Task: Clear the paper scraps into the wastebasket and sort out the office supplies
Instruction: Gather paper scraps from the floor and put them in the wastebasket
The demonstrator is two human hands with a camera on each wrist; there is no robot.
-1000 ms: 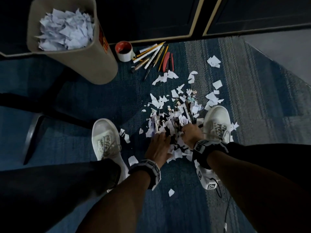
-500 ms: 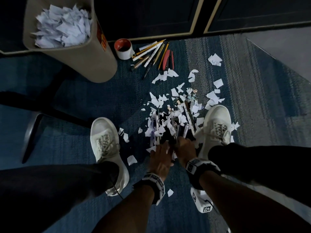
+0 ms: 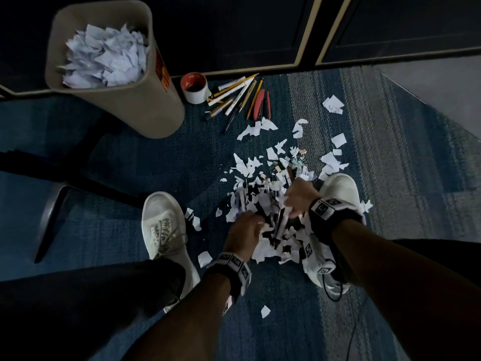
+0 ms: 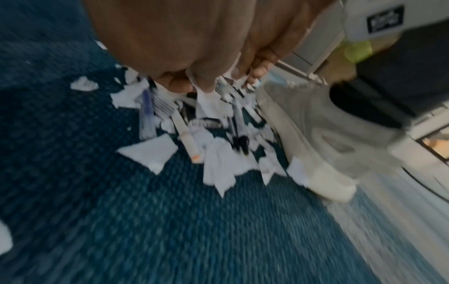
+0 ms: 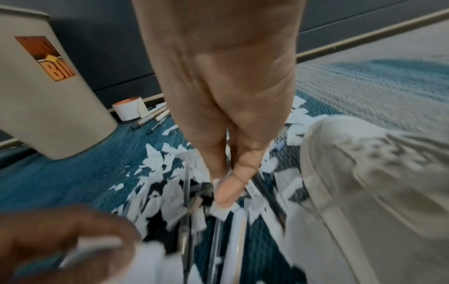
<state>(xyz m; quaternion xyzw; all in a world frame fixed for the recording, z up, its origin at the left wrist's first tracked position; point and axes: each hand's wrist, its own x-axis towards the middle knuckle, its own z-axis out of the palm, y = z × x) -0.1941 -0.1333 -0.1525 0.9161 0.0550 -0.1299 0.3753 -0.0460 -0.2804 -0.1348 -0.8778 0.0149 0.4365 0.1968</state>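
The left hand (image 3: 244,231) reaches down into the pile of paper scraps (image 3: 263,204) on the blue carpet (image 3: 260,334), its fingers curled around a few white pieces, as the left wrist view shows. The right hand (image 3: 299,198) is just beside it, fingers closed on several pens (image 3: 279,222) that stick up out of the scraps; the right wrist view shows thumb and fingers pinching them among bits of paper. The pile lies between two white sneakers, the right sneaker (image 3: 338,194) touching its edge and the left sneaker (image 3: 162,225) a little apart. Loose scraps trail away from the person across the carpet. Beyond them, near the dark cabinet doors (image 3: 260,29), lie more pens and pencils (image 3: 234,97), a red stapler (image 3: 261,104) and a tape roll (image 3: 195,87). Beside the roll stands the beige wastebasket (image 3: 130,105), heaped with white scraps.
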